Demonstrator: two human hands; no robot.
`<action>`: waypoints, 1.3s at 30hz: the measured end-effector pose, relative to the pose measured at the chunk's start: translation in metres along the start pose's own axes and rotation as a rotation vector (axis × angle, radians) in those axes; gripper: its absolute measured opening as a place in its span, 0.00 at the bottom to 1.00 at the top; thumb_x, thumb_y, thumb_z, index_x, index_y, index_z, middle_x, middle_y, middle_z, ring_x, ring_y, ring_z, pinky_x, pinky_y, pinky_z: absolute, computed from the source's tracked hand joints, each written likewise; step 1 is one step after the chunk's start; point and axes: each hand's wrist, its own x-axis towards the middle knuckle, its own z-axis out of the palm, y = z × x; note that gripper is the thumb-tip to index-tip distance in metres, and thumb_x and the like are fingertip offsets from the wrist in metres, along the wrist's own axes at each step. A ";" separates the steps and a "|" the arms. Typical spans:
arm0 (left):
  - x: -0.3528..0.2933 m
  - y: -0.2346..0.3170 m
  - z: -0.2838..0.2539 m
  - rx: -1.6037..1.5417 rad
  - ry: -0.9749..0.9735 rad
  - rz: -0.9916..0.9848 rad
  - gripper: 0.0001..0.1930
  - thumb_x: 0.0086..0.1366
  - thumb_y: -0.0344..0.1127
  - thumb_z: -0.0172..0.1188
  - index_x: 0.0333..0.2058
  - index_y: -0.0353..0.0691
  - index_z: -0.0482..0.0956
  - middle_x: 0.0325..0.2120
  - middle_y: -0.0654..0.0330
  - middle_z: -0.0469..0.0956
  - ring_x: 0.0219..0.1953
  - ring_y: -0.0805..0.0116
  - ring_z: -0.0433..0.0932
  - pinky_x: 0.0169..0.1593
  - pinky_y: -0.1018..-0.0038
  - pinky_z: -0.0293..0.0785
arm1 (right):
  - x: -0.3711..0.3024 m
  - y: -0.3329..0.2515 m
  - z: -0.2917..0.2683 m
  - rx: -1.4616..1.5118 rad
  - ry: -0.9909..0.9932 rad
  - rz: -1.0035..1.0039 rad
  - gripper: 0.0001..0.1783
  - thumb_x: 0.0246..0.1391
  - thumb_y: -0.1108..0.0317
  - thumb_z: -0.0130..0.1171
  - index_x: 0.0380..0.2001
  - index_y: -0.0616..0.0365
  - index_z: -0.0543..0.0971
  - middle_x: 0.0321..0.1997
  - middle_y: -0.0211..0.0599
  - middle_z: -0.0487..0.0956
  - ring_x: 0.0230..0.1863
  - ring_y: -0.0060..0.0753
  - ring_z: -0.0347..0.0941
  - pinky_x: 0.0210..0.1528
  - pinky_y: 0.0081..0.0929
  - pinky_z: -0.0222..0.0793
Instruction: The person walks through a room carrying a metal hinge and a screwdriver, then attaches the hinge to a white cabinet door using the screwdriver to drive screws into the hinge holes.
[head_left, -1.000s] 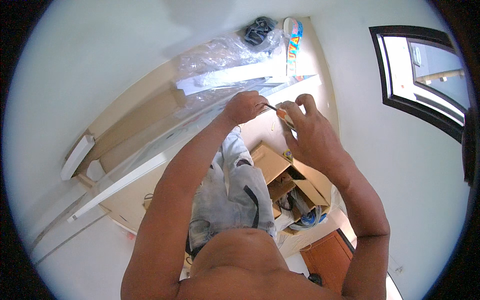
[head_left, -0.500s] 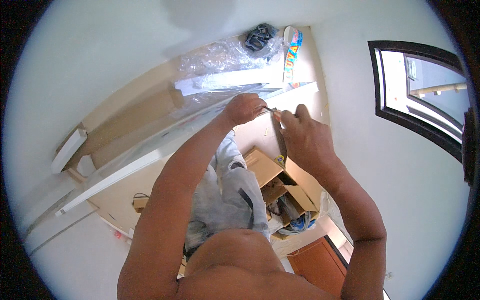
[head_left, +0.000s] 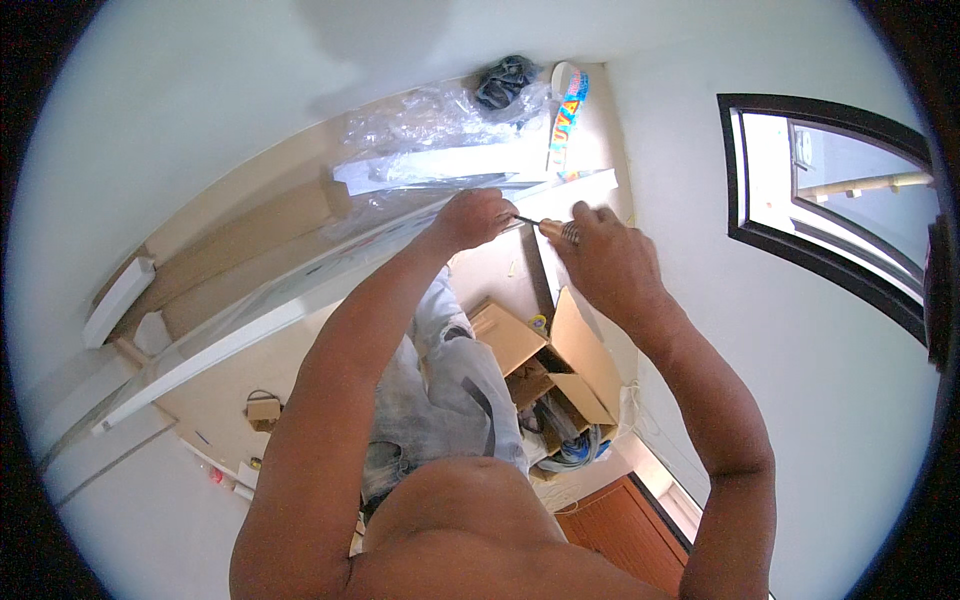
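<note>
My right hand (head_left: 612, 262) is closed round the handle of a screwdriver (head_left: 529, 220), whose thin dark shaft points left. The shaft's tip reaches the fingers of my left hand (head_left: 474, 217), which are pinched together beside it. Whatever they hold is too small or hidden to make out. Both hands are over the far end of a long white panel (head_left: 240, 343) that runs from the lower left to the upper right.
Below my hands, an open cardboard box (head_left: 590, 345) holds cables and other items. Behind the panel lie clear plastic wrap (head_left: 410, 120), a dark bundle (head_left: 505, 82) and a colourful strip (head_left: 566, 115). A black-framed window (head_left: 735, 165) is on the right; a brown door (head_left: 630, 530) stands lower right.
My right hand has turned slightly, and more of the screwdriver's handle and shaft shows. The whole view has shifted a little, so the surroundings appear further left.
</note>
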 end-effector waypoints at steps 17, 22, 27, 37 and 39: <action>-0.011 0.007 0.023 0.021 0.053 0.063 0.07 0.61 0.38 0.57 0.33 0.46 0.82 0.27 0.55 0.77 0.34 0.54 0.79 0.40 0.59 0.76 | 0.008 0.014 0.019 -0.210 -0.326 -0.139 0.17 0.56 0.61 0.58 0.44 0.60 0.75 0.35 0.45 0.78 0.31 0.46 0.80 0.33 0.38 0.78; -0.007 0.006 0.021 0.049 -0.012 0.039 0.09 0.62 0.41 0.57 0.35 0.45 0.82 0.27 0.54 0.77 0.33 0.53 0.78 0.39 0.58 0.75 | 0.014 0.020 0.017 0.211 -0.235 0.161 0.19 0.53 0.62 0.61 0.41 0.65 0.71 0.33 0.44 0.76 0.34 0.54 0.79 0.36 0.41 0.78; -0.010 0.007 0.020 -0.058 0.048 -0.023 0.09 0.62 0.39 0.55 0.34 0.45 0.82 0.28 0.56 0.78 0.35 0.53 0.79 0.42 0.59 0.76 | 0.007 0.008 0.008 -0.299 -0.297 -0.298 0.25 0.54 0.56 0.61 0.45 0.67 0.70 0.37 0.45 0.77 0.40 0.52 0.78 0.37 0.40 0.77; -0.029 0.009 -0.011 -0.088 -0.032 -0.359 0.25 0.59 0.55 0.60 0.46 0.41 0.77 0.39 0.45 0.81 0.45 0.44 0.79 0.48 0.54 0.73 | -0.005 0.013 0.028 -0.183 -0.069 -0.190 0.16 0.57 0.64 0.58 0.43 0.64 0.74 0.35 0.45 0.79 0.37 0.44 0.80 0.38 0.40 0.76; -0.044 0.006 -0.022 -0.007 -0.067 -0.412 0.25 0.59 0.55 0.61 0.46 0.42 0.77 0.40 0.48 0.81 0.45 0.48 0.79 0.50 0.56 0.73 | -0.004 0.010 0.025 -0.278 -0.119 -0.264 0.14 0.58 0.65 0.56 0.43 0.63 0.74 0.35 0.42 0.78 0.36 0.41 0.80 0.36 0.38 0.76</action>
